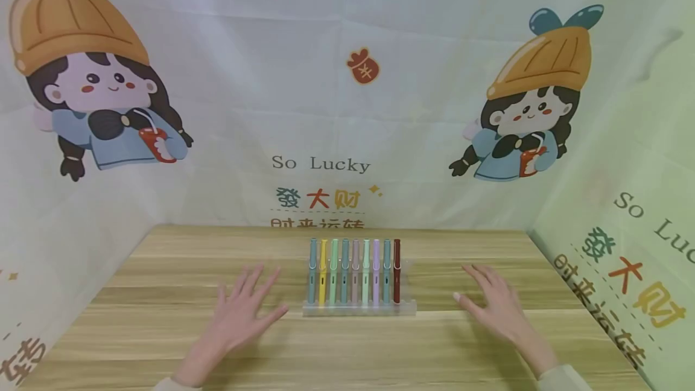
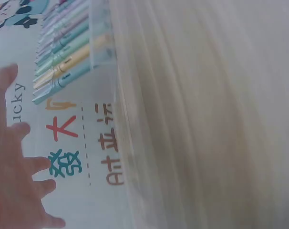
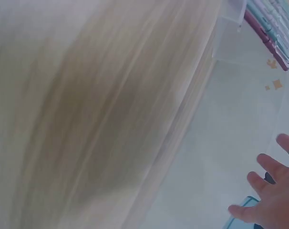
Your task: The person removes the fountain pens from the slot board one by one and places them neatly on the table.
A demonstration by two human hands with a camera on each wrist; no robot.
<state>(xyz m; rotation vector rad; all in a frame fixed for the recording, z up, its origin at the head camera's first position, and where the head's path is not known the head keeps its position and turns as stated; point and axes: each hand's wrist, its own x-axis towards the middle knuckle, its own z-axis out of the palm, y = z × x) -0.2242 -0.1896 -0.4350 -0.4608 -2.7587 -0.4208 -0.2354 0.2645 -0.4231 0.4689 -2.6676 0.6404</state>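
A clear acrylic pen stand (image 1: 359, 311) sits mid-table with several capped pens in a row. From left to right the row runs from a blue-grey pen (image 1: 312, 270) and a yellow pen (image 1: 323, 273) through green, mauve and lilac ones to a dark red pen (image 1: 397, 270). To the left of the stand is my left hand (image 1: 239, 315), fingers spread, holding nothing. My right hand (image 1: 496, 309) is on the other side, its fingers also apart and holding nothing. Both wrist views show the hands (image 2: 15, 176) (image 3: 275, 191) away from the pens.
The wood-grain table (image 1: 358, 355) is bounded at the back and both sides by a pale printed cloth (image 1: 423, 198). Cartoon figures and lettering decorate that cloth. Wooden surface extends in front of the stand and to either side.
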